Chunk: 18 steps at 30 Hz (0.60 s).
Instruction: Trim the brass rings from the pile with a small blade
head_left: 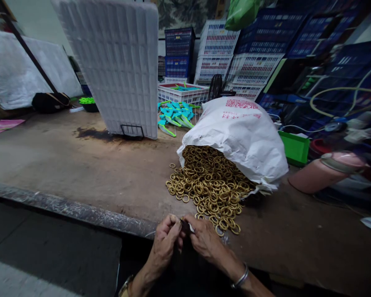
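Observation:
Over the table's front edge, my left hand and my right hand meet with fingertips close together. The left thumb and fingers are pinched on something small that I cannot make out. The right fingers are curled closed, and a small whitish piece shows beside the thumb; its kind is unclear. Just beyond the hands lies a heap of brass-coloured rings, spilling from the mouth of a white woven sack lying on its side. Several rings reach close to the right hand.
A tall white ribbed panel stands on the brown table. Behind are turquoise-and-green plastic pieces and stacked crates. At right are a green tray and a pink cylinder. The table's worn front edge runs along the left.

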Each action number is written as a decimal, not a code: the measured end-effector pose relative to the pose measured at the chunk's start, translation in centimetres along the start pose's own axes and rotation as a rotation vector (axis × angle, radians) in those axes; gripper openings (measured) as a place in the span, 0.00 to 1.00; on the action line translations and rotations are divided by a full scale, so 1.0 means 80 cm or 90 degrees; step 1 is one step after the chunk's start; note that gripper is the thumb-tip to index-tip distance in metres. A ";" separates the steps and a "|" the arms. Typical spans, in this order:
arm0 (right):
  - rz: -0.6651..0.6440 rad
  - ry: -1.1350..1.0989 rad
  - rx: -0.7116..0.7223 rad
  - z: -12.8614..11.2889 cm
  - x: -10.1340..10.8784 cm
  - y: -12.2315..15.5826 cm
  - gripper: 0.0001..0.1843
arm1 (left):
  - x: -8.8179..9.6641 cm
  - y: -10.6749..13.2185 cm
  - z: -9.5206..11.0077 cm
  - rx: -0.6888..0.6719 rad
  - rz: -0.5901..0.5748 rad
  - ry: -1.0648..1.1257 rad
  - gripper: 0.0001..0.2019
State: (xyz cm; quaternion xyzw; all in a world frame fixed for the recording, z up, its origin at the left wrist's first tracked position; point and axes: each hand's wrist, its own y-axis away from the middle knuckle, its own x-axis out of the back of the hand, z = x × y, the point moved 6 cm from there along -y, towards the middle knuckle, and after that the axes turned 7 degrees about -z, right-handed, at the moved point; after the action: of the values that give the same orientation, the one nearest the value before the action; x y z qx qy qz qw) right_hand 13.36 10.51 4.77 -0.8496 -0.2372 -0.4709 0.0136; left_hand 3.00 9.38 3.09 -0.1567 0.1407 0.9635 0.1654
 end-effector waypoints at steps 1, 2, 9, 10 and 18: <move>-0.001 -0.001 0.001 0.000 0.000 0.000 0.18 | 0.000 0.000 0.001 -0.006 0.001 -0.009 0.15; -0.002 -0.002 0.002 0.000 -0.001 0.000 0.18 | 0.001 -0.001 0.002 -0.011 0.003 -0.018 0.15; -0.016 -0.014 0.011 -0.007 0.003 0.001 0.17 | 0.005 -0.003 0.003 -0.055 0.012 -0.081 0.16; -0.030 -0.015 0.018 -0.008 0.003 0.001 0.17 | 0.006 -0.002 0.004 -0.067 0.011 -0.094 0.16; -0.013 0.170 -0.100 0.018 0.013 -0.009 0.16 | -0.022 0.027 0.029 -0.062 -0.097 -0.056 0.14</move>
State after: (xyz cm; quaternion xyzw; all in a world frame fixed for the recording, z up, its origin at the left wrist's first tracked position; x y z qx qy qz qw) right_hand 14.67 11.89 4.66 -0.7757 -0.2039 -0.5967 -0.0264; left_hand 3.17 7.65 6.27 -0.1323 0.0741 0.9597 0.2367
